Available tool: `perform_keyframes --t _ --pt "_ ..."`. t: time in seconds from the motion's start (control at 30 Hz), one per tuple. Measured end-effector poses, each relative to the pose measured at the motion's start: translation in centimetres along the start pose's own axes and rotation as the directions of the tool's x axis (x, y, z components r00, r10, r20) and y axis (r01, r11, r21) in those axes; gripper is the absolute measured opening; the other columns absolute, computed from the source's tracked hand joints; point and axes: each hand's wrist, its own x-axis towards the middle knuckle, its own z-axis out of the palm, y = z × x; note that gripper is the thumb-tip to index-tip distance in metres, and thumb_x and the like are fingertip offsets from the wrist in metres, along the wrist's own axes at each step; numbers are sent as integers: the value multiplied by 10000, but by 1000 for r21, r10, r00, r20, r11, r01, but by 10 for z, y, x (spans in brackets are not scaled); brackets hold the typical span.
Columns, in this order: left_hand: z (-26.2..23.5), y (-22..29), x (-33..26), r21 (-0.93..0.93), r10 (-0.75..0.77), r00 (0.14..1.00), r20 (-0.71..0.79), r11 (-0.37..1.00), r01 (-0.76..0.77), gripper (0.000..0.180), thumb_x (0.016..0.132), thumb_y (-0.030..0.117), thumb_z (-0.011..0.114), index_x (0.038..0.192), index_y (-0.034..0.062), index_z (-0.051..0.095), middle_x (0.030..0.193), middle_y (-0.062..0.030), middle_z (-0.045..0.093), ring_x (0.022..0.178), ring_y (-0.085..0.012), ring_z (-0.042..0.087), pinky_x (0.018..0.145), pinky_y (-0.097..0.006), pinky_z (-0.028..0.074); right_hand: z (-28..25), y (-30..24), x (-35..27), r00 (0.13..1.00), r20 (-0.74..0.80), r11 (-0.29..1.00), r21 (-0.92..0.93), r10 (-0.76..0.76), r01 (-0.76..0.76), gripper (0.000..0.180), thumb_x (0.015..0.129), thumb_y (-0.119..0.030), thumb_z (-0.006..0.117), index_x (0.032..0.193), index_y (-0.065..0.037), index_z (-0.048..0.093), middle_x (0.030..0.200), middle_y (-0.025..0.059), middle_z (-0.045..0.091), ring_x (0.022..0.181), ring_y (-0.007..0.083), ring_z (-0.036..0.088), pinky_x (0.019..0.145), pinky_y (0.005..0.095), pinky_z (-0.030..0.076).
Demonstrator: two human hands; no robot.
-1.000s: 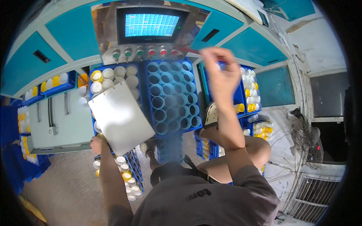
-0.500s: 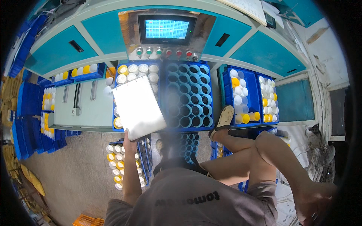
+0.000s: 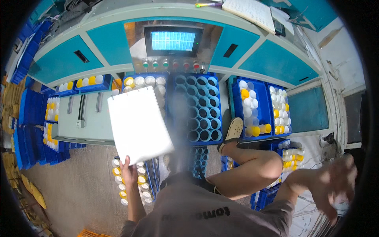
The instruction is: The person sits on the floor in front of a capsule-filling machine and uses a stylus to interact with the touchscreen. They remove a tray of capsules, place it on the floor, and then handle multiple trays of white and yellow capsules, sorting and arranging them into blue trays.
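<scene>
My left hand (image 3: 128, 173) grips the lower edge of a white spiral-bound notepad (image 3: 138, 122), its thumb lying over the sheet. Glare washes out the page. The pad is tilted a little and hides part of a blue crate (image 3: 168, 114) of white and yellow cups. Far out to the right, my right hand (image 3: 333, 183) hangs in the air, somewhat blurred, with its fingers apart and nothing visible in them. It is well away from the crates.
A blue crate of light-blue cups holding dark contents (image 3: 204, 113) stands before the control panel with a lit screen (image 3: 173, 40). More cups fill a crate (image 3: 256, 110) at right. A foot in a beige clog (image 3: 234, 129) rests beside it. An open notebook (image 3: 250, 12) lies on top.
The notepad has moved left and down with my left hand. My right hand has risen, its fingers spreading. My raised knee has dropped, and the view has tilted slightly upward.
</scene>
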Motion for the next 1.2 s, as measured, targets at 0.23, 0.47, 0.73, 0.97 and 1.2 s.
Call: perform_keyframes --t 0.23,0.47,0.73,0.97,1.2 --pt "89 88 32 41 237 968 88 970 -241 534 973 188 649 1441 50 430 1165 -115 618 761 -102 672 429 -148 548 -36 27 -97 790 112 713 -520 603 -471 504 980 -388 618 1226 50 585 828 84 646 758 194 549 786 376 434" --pt "306 223 186 -121 317 878 360 949 -293 431 956 193 705 1293 -37 566 1245 -178 613 1171 -255 619 974 -347 607 0 37 -105 560 237 580 -574 794 -578 221 869 -53 661 1065 39 706 775 80 669 720 157 606 720 287 458" --pt "322 204 253 211 211 855 474 915 -343 345 995 312 649 1157 17 574 1126 -132 600 1055 -230 592 960 -360 514 2 46 -143 229 462 515 -771 857 -374 181 855 -131 744 1015 -47 735 801 132 669 756 309 629 699 381 501" --pt "112 2 200 695 90 718 691 -359 -623 571 919 365 704 1336 -3 574 1353 -246 583 1274 -404 536 1072 -455 427 -19 61 -159 -161 339 200 -809 927 -553 244 916 -178 714 1086 -5 709 905 181 708 764 310 690 713 376 531" --pt "12 -50 200 624 56 740 670 -583 -521 698 971 398 584 1554 89 353 1608 -185 320 1503 -381 257 1205 -557 220 37 108 -198 -303 626 442 -748 719 -495 264 938 -216 680 1107 -15 689 1009 166 722 892 313 703 798 396 544"
